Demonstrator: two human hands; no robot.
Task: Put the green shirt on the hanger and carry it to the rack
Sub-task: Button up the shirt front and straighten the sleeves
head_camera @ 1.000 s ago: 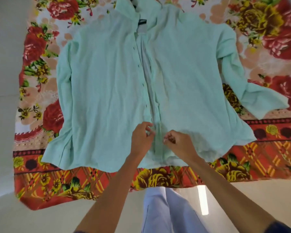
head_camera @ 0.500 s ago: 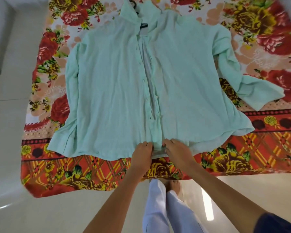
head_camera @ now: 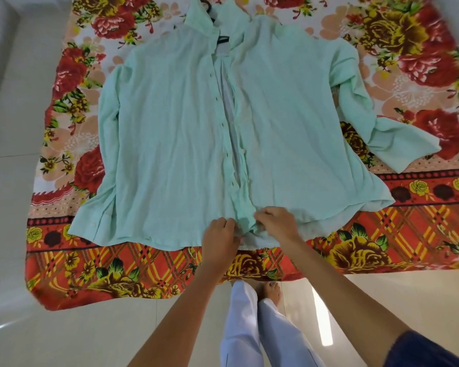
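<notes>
A pale green shirt (head_camera: 170,133) lies face up and spread flat on a floral sheet (head_camera: 90,274), collar at the far end. Its front is unbuttoned for most of its length, with a narrow gap between the plackets. A black hanger (head_camera: 207,6) shows its hook above the collar and a dark bar inside the neck; the rest is hidden under the cloth. My left hand (head_camera: 219,239) pinches the left placket at the bottom hem. Right beside it, my right hand (head_camera: 276,221) pinches the right placket, bunching the cloth between the two hands.
The red, orange and yellow floral sheet covers the floor under the shirt. Pale glossy floor tiles (head_camera: 16,181) lie to the left and in front. My legs in light trousers (head_camera: 249,327) and a bare foot (head_camera: 272,290) stand at the sheet's near edge. No rack is in view.
Both hands slid down the front opening from a little above the hem to the hem itself, then pinched the plackets together there. The camera view shifted slightly.
</notes>
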